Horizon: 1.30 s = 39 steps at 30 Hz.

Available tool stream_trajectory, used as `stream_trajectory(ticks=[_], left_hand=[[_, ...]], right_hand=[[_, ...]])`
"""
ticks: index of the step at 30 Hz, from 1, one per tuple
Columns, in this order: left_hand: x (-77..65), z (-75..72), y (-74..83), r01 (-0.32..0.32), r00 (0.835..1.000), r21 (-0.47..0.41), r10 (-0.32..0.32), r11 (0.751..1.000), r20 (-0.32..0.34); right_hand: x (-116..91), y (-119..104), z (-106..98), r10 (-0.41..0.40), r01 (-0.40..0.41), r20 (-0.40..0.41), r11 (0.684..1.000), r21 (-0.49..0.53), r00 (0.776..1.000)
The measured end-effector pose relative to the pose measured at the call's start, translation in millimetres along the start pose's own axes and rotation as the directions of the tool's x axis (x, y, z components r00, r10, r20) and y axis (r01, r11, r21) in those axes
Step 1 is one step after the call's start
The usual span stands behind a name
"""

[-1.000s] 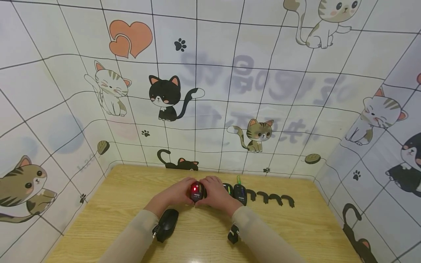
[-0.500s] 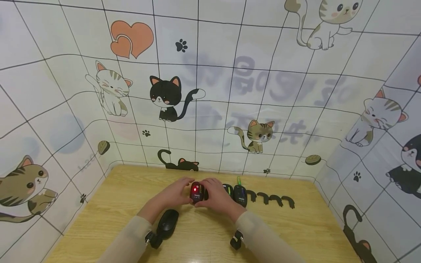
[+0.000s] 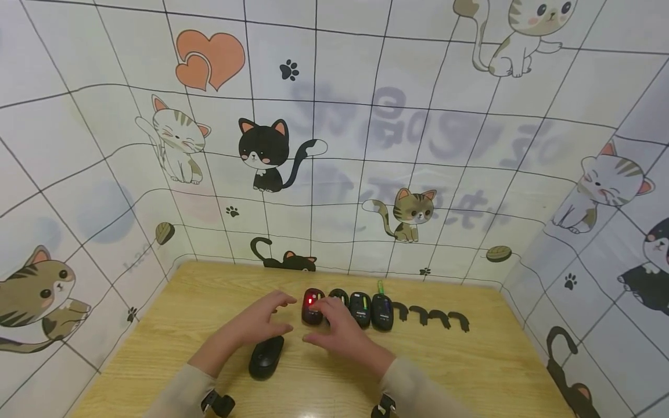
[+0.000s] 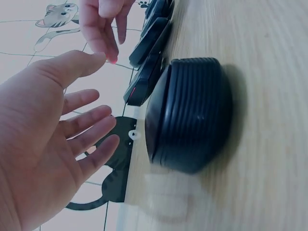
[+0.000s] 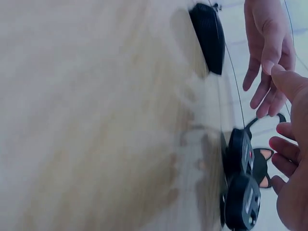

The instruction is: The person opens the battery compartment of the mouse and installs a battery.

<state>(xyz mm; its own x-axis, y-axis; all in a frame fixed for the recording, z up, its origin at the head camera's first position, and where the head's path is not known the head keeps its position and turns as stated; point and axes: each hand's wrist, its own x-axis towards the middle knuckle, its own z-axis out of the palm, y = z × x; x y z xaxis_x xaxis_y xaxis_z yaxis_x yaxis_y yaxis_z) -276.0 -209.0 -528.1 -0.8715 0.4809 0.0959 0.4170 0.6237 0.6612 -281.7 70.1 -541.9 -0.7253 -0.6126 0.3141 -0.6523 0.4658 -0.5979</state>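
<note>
Four-fingered reach aside, both of my hands hang empty above the wooden table, fingers loosely bent. My left hand is above and behind a black computer mouse, apart from it; the ribbed side of this mouse shows in the left wrist view. My right hand hovers just in front of a row of several upturned black mice. The leftmost upturned mouse glows red underneath. Beside it, another upturned mouse is partly hidden by my right fingers. Further right lie a third upturned mouse and a fourth.
A thin green piece sticks out behind the rightmost mouse. Several dark curved pieces lie in a line to its right. A cat-patterned sheet rises behind the wooden table and at both sides.
Both hands have let go of the red-lit mouse and drawn back towards the near side, the left also moving leftwards. The mouse stays in the row, and more of the row is visible.
</note>
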Motion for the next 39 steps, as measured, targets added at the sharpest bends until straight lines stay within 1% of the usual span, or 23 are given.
stream_trajectory(ticks=[3, 5, 7, 9, 11, 14, 17, 20, 25, 27, 29, 33, 39], left_hand=[[-12.0, -3.5, -1.1, 0.004, 1.000, -0.019, -0.004, 1.000, 0.007], [-18.8, -5.6, -2.6, 0.012, 1.000, -0.035, -0.011, 0.999, 0.019], [-24.8, -7.8, -4.6, 0.031, 0.999, -0.056, -0.029, 0.998, 0.035], [-30.5, -10.0, -6.5, 0.051, 0.998, -0.073, -0.047, 0.996, 0.049], [-36.2, -12.0, -8.4, 0.075, 0.996, -0.093, -0.069, 0.993, 0.062], [-44.8, -14.4, -11.0, 0.110, 0.992, -0.124, -0.101, 0.986, 0.078], [-52.0, -15.7, -12.7, 0.127, 0.988, -0.137, -0.113, 0.982, 0.102], [-57.9, -16.4, -12.0, 0.144, 0.982, -0.150, -0.122, 0.978, 0.144], [-65.4, -17.9, -8.4, 0.189, 0.963, -0.171, -0.149, 0.967, 0.223], [-67.2, -18.2, -8.3, 0.190, 0.960, -0.167, -0.147, 0.968, 0.238], [-68.4, -18.2, -9.1, 0.179, 0.961, -0.155, -0.139, 0.971, 0.239], [-71.9, -17.4, -11.4, 0.164, 0.964, -0.139, -0.129, 0.977, 0.232], [-79.1, -14.4, -15.4, 0.144, 0.969, -0.126, -0.113, 0.982, 0.221]], right_hand=[[-4, -10, 6, 0.007, -0.008, 0.019, 0.999, 0.044, 1.000], [-6, -17, 11, 0.046, -0.050, 0.044, 0.996, 0.077, 0.998], [-8, -23, 17, 0.098, -0.107, 0.078, 0.988, 0.115, 0.992], [-9, -27, 23, 0.136, -0.149, 0.100, 0.980, 0.131, 0.986], [-9, -30, 29, 0.152, -0.167, 0.114, 0.976, 0.142, 0.982], [-8, -33, 37, 0.145, -0.160, 0.120, 0.979, 0.128, 0.982], [-7, -37, 43, 0.139, -0.154, 0.126, 0.982, 0.111, 0.982], [-6, -43, 48, 0.163, -0.177, 0.130, 0.978, 0.107, 0.978], [-4, -52, 57, 0.211, -0.228, 0.140, 0.967, 0.117, 0.967], [-3, -56, 59, 0.236, -0.252, 0.146, 0.962, 0.107, 0.961], [-2, -59, 61, 0.259, -0.275, 0.153, 0.957, 0.090, 0.954], [-1, -65, 65, 0.265, -0.276, 0.162, 0.960, 0.048, 0.950], [-2, -67, 72, 0.277, -0.278, 0.168, 0.960, -0.024, 0.946]])
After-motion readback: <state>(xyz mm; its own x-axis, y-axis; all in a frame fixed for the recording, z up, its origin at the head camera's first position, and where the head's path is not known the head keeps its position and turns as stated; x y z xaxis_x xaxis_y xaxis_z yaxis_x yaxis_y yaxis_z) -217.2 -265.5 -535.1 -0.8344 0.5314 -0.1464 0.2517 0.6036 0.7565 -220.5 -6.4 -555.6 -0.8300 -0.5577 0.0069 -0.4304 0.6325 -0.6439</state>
